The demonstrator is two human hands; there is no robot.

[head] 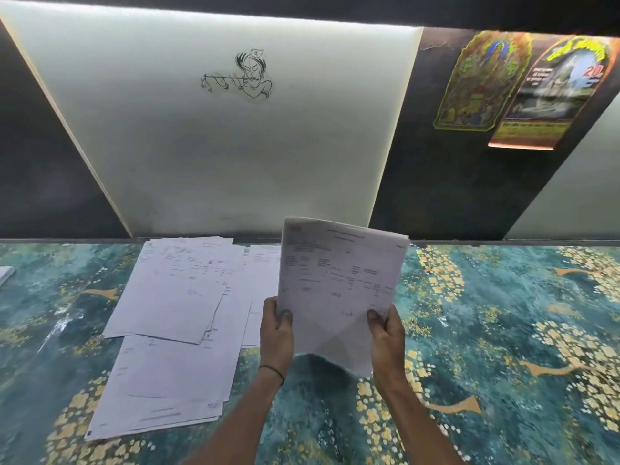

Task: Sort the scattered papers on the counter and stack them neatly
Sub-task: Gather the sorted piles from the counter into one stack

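Both hands hold up a thin sheaf of white printed paper sheets (339,290), lifted clear of the teal counter surface patterned with gold flowers (503,330) and tilted so its printed face looks toward the camera. The left hand (276,330) is closed on the sheaf's lower left edge, thumb lying across the front of the sheet and fingers hidden behind it; a thin dark band circles that wrist. The right hand (385,328) pinches the lower right edge the same way, thumb on the front. The sheaf's top corners flare apart a little, so more than one sheet is in the grip (how many, I cannot tell).

To the left of the held sheaf, a loose spread of white printed papers (174,317) lies flat on the counter, the sheets overlapping at skewed angles, the farthest of them reaching the counter's back edge. Behind the held sheaf rises a pale glossy wall panel bearing a black line drawing of a flute player (241,73). Up and to the right of the sheaf, two colourful posters (510,88) are stuck on a dark wall section.
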